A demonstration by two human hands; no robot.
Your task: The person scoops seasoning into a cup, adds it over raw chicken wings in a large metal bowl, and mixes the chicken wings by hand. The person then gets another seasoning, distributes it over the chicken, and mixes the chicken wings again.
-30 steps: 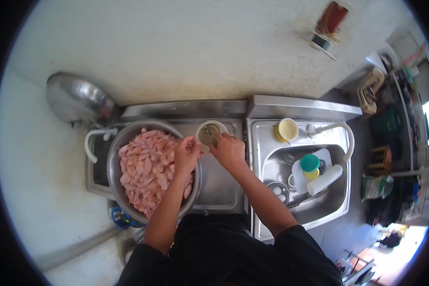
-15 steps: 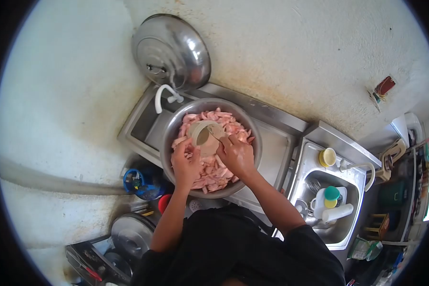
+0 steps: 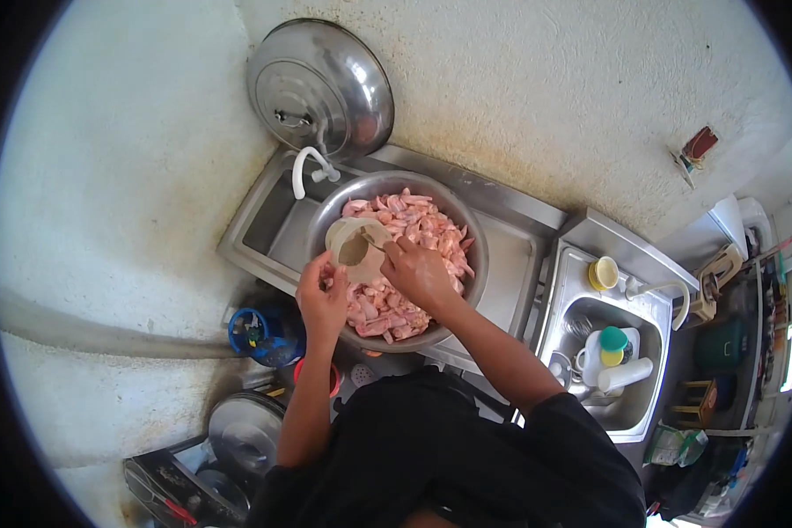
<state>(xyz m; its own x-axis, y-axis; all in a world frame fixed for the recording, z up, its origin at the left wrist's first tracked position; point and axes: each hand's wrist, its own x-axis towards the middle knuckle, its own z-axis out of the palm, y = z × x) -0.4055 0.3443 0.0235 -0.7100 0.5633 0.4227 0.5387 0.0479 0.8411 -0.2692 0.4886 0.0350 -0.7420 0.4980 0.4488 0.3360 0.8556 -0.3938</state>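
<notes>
Stainless-steel counter (image 3: 508,264) carries a metal basin (image 3: 481,268); on my feed, a pale tub (image 3: 368,267) hangs over its left side, above raw chicken pieces (image 3: 431,231). My left hand (image 3: 324,297), nearer, grips it; my right (image 3: 418,275) pinches an apparent spoon (image 3: 376,245) slanting into it.

Pink meat (image 3: 431,231), cream tub (image 3: 367,270), silver-grey basin (image 3: 479,277)

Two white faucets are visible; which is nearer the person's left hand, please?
The faucet beside the meat basin; the other faucet, at the right-hand sink, is farther away.
</notes>
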